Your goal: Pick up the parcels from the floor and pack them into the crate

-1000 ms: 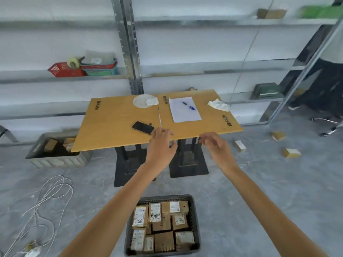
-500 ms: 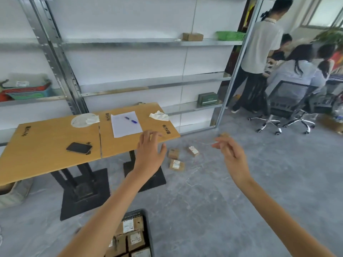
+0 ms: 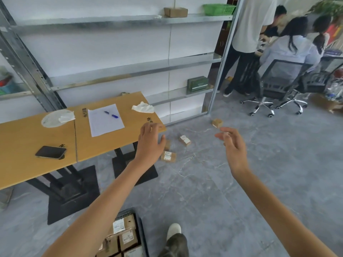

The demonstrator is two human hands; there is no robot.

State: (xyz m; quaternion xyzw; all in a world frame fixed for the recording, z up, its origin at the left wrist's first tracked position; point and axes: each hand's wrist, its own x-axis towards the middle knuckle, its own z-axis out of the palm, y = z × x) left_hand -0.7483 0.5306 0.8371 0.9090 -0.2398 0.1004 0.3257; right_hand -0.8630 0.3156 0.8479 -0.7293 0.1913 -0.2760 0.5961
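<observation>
Both hands are raised in front of the person, as half a second ago, and hold nothing. The left hand (image 3: 150, 145) hangs over the near corner of the counter (image 3: 27, 145), its grip wide with the fingers spread; the right hand (image 3: 233, 147) is further right above the floor (image 3: 241, 210), its grip loose and open with the fingers gently bent.

The view has swung right since a second ago, when the crate (image 3: 142, 232) sat centred below the arms; it is now at the bottom edge, partly hidden by the left forearm, with packed parcels (image 3: 128, 238) showing inside. A pale shoe (image 3: 173, 230) has come into view just right of the crate.

Loose parcels lie on the floor beyond the hands, in the same places as half a second ago. A labelled parcel (image 3: 168, 156) lies just right of the left wrist; a second parcel (image 3: 185, 140) lies between the two hands; a third parcel (image 3: 217, 123) is further off, near the shelf post; a fourth parcel (image 3: 168, 145) is mostly hidden behind the left hand.

On the counter lie a phone (image 3: 50, 152), a sheet of paper (image 3: 105, 122) with a pen (image 3: 111, 114) on it, and a crumpled tissue (image 3: 143, 107). People (image 3: 289, 47) and office chairs (image 3: 278, 80) are at the far right.
</observation>
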